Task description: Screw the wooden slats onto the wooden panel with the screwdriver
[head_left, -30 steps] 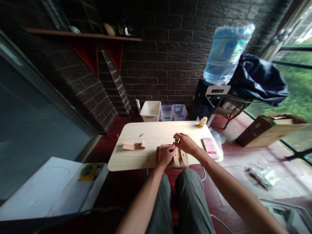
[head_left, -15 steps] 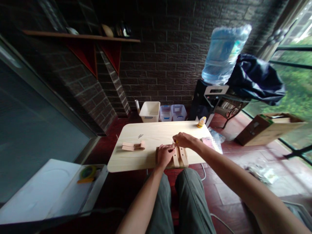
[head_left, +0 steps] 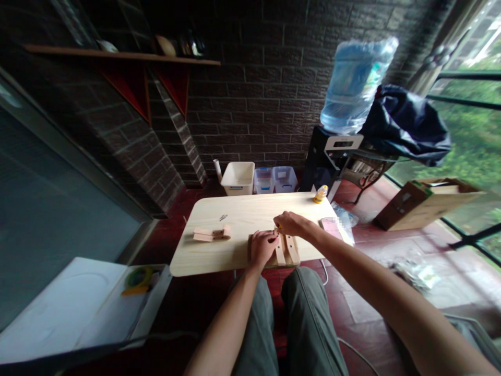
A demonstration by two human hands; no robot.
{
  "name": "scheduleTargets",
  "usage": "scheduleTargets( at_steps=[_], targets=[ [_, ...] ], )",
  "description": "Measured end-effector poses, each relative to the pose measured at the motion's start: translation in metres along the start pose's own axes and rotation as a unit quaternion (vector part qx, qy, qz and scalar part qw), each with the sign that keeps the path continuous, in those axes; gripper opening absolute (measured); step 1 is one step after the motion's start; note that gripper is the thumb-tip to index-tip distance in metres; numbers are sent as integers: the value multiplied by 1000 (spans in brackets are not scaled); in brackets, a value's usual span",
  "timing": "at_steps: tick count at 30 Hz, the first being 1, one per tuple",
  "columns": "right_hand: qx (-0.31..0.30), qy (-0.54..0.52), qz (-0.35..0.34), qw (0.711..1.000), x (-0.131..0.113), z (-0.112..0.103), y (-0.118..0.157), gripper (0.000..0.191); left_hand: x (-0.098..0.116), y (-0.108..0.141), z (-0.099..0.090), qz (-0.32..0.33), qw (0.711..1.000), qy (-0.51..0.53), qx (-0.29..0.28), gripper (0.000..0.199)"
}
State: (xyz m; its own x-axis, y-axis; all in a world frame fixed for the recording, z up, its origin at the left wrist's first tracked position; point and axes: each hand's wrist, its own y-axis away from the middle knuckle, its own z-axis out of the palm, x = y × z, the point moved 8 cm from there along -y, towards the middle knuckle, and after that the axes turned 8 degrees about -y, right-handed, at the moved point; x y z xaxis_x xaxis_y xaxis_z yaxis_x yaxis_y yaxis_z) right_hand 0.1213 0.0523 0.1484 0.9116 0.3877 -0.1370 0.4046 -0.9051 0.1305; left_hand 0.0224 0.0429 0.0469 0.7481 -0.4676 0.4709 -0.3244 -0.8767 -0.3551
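Observation:
On the near edge of the table lies a wooden assembly of pale strips with dark holes over a board. My left hand presses on its left side, fingers bent around the end of a wooden strip. Just beyond, my right hand is closed on a small tool with a yellow part, mostly hidden by the fingers, over the strips' far end. Further left sit some joined wooden pieces, with several small dark metal parts behind them.
The pale table carries a yellow-capped bottle at its far right corner and a pink item at the right edge. Plastic bins and a water dispenser stand behind. An open white case lies at lower left.
The whole view has shifted slightly, so things sit a little further left. Both hands keep nearly the same places at the wooden assembly.

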Motion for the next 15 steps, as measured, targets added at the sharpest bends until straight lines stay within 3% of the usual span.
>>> scheduleTargets(
  at_steps=[15],
  targets=[
    [-74, 15, 10, 997, -20, -24, 13, 38, -2, 3, -6, 6, 998, 31, 47, 5]
  ],
)
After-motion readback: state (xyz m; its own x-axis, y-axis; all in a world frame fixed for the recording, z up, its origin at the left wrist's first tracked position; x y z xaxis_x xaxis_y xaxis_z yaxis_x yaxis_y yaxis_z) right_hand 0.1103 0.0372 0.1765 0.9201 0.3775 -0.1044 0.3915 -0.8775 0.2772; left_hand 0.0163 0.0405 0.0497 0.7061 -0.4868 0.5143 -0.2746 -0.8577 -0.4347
